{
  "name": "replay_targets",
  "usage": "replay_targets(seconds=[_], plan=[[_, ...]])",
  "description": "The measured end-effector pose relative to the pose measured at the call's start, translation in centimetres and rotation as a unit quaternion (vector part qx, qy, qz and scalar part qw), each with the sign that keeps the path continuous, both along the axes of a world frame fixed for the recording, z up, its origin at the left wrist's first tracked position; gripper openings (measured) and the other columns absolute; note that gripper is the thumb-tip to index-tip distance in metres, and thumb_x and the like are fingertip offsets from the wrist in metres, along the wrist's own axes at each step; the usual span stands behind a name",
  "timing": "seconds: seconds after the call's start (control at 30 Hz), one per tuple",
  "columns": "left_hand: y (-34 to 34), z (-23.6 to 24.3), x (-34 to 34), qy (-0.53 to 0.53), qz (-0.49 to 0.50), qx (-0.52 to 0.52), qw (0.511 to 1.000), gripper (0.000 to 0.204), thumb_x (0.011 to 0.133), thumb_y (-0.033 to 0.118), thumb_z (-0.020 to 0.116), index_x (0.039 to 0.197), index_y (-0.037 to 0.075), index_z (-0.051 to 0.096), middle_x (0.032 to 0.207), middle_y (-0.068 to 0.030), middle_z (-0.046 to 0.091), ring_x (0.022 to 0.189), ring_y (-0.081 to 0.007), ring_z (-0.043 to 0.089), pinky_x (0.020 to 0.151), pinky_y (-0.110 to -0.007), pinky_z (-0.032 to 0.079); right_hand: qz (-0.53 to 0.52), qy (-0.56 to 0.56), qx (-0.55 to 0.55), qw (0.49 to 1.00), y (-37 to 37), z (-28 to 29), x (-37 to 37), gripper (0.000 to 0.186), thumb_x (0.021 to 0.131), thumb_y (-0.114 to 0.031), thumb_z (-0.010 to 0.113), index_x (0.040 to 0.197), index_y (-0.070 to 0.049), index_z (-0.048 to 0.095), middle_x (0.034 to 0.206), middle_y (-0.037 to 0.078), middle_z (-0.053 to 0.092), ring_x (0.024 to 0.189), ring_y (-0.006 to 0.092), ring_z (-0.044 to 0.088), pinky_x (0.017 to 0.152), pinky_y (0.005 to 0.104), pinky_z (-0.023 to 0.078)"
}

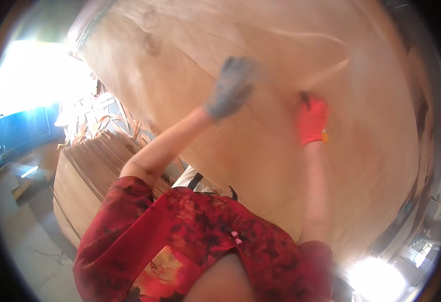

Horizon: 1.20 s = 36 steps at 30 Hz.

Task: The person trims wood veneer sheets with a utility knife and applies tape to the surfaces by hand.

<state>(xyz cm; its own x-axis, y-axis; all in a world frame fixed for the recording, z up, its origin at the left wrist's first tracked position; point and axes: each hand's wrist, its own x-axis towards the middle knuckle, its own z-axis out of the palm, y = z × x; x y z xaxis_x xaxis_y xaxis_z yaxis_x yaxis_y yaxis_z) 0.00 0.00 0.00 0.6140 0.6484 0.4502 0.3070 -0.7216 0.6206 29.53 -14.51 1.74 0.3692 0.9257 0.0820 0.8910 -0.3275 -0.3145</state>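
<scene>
L hand [232,88] grey-gloved, raised, blurred, R hand [312,120] orange-gloved, arm straight

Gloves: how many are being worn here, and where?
2. A grey glove on the left hand, blurred, and an orange glove on the right hand, both against the big pale wooden sheet.

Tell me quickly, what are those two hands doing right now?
Left hand, grey glove, blurred, flat on the big wood sheet. Right hand, orange glove, pressed on it too. Sheet stack at left, apart.
</scene>
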Motion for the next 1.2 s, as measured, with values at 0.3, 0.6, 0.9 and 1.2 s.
replay_targets(seconds=[0.3, 0.6, 0.9, 1.2], plan=[[5.5, 0.2, -8.2, 0.190, -0.093, 0.086, 0.974, 0.049, 0.087, 0.014, 0.071, 0.134, 0.006, 0.057, 0.141, -0.0130, 0.056, 0.137, -0.0357, 0.047, 0.117, -0.052, 0.033, 0.019, 0.130, 0.130, 0.983, 2.9, -1.5, -0.8, 0.055, 0.087, -0.016, 0.074, 0.140, -0.018, 0.058, 0.141, 0.011, 0.056, 0.129, 0.0331, 0.051, 0.109, 0.0440, 0.040], [7.5, -3.4, -3.9, 0.074, -0.110, 0.143, 0.981, 0.026, 0.088, 0.016, 0.071, 0.112, 0.008, 0.069, 0.125, -0.0074, 0.065, 0.118, -0.0312, 0.060, 0.103, -0.048, 0.046, 0.055, -0.021, -0.028, 0.998, 3.2, -1.1, 0.1, 0.084, 0.083, -0.020, 0.079, 0.156, -0.022, 0.036, 0.139, 0.006, 0.059, 0.140, 0.0330, 0.042, 0.120, 0.0514, 0.023], [7.9, -2.0, -2.4, 0.008, -0.119, 0.221, 0.968, 0.025, 0.078, 0.004, 0.073, 0.098, 0.010, 0.061, 0.117, -0.0081, 0.066, 0.111, -0.0340, 0.061, 0.097, -0.049, 0.050, -0.005, 0.129, -0.103, 0.986, 3.3, 2.5, 0.5, 0.068, 0.089, -0.013, 0.071, 0.152, -0.018, 0.044, 0.123, 0.009, 0.068, 0.123, 0.0241, 0.057, 0.120, 0.0490, 0.022], [11.1, 5.8, 0.0, -0.013, -0.142, 0.241, 0.960, 0.027, 0.082, 0.000, 0.071, 0.107, 0.006, 0.062, 0.123, -0.0125, 0.066, 0.111, -0.0357, 0.062, 0.098, -0.047, 0.051, 0.056, 0.142, -0.019, 0.988, -7.1, 7.7, -5.0, 0.089, 0.081, -0.027, 0.081, 0.155, -0.008, 0.036, 0.141, 0.011, 0.057, 0.140, 0.0351, 0.039, 0.120, 0.0507, 0.022]])
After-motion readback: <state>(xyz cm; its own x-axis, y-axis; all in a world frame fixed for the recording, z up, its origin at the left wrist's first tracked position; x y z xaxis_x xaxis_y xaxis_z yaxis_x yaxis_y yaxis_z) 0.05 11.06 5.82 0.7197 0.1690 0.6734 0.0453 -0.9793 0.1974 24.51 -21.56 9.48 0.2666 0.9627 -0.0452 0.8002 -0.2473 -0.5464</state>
